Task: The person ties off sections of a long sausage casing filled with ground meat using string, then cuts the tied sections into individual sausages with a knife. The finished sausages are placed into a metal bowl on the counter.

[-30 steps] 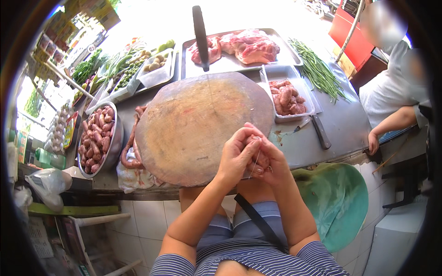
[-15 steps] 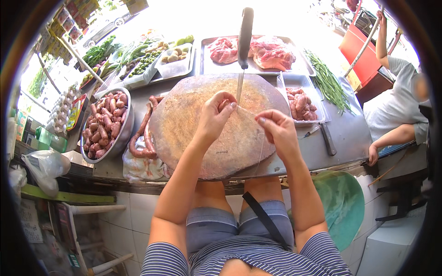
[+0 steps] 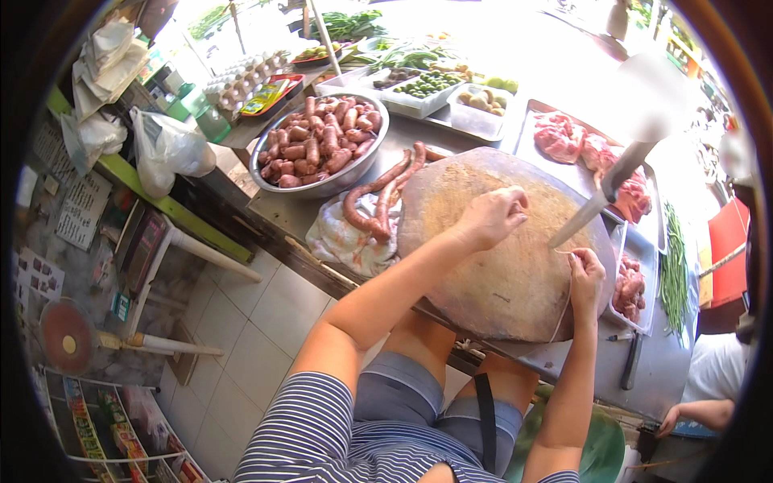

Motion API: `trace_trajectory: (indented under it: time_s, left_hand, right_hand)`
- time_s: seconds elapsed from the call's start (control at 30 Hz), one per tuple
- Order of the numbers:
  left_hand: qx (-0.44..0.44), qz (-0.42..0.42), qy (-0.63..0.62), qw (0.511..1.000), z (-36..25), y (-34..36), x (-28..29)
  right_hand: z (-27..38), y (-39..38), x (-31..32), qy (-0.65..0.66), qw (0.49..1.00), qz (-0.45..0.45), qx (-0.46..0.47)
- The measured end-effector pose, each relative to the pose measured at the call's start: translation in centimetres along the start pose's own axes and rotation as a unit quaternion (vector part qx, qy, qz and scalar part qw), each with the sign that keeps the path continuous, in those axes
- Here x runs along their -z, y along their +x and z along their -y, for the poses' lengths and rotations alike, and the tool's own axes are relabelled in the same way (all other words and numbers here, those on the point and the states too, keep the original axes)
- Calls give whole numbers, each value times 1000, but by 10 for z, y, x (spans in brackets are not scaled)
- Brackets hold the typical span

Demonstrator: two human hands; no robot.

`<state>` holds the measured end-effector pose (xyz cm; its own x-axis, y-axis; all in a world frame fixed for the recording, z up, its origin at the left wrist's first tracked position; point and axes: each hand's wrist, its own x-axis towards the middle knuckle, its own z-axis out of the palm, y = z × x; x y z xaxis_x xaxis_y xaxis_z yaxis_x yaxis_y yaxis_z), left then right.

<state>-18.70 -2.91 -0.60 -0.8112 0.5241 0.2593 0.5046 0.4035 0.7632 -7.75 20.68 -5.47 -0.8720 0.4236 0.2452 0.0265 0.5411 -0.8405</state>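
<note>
My left hand (image 3: pixel 491 216) rests on a round wooden chopping board (image 3: pixel 499 282) with its fingers curled shut; I see nothing in it. My right hand (image 3: pixel 586 274) is near the board's right edge and pinches a thin pale string (image 3: pixel 561 310) that hangs down over the board. A big knife (image 3: pixel 600 201) stands with its tip stuck in the board between and just beyond the two hands. A chain of reddish sausages (image 3: pixel 385 196) lies off the board's left edge on a crumpled cloth (image 3: pixel 346 241).
A metal bowl (image 3: pixel 266 173) heaped with sausages stands at the left. Trays of raw meat (image 3: pixel 564 137), green beans (image 3: pixel 675 258), and vegetable boxes (image 3: pixel 427 84) ring the board. Another knife (image 3: pixel 630 362) lies at the counter's right front. Another person's hand (image 3: pixel 672 419) reaches in lower right.
My hands have come apart: they were clasped at the board's near edge, then pulled the string by the knife; now the left rests left of the blade and the right holds the string.
</note>
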Motion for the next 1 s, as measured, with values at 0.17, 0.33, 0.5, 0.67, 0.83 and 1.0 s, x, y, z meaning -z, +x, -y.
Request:
trace_trajectory:
  time_s: [0.17, 0.33, 0.5, 0.67, 0.83, 1.0]
  left_hand:
    - [16, -90, 141, 986, 62, -13, 97]
    - [-32, -421, 400, 813, 146, -4, 222]
    - [268, -308, 470, 783, 222, -15, 296]
    - [317, -245, 555, 729, 240, -31, 284]
    - [-22, -312, 316, 896, 132, -38, 170]
    - [-100, -49, 7, 994, -22, -46, -9]
  right_hand:
    - [-4, -10, -1, 16, 1000, -11, 11]
    - [-8, -8, -5, 85, 996, -18, -9]
    - [8, -10, -5, 7, 997, -79, 7]
    - [14, -11, -5, -87, 989, -112, 37]
    - [-13, -1, -10, 42, 997, -68, -25]
    - [-16, 4, 25, 207, 971, -44, -113]
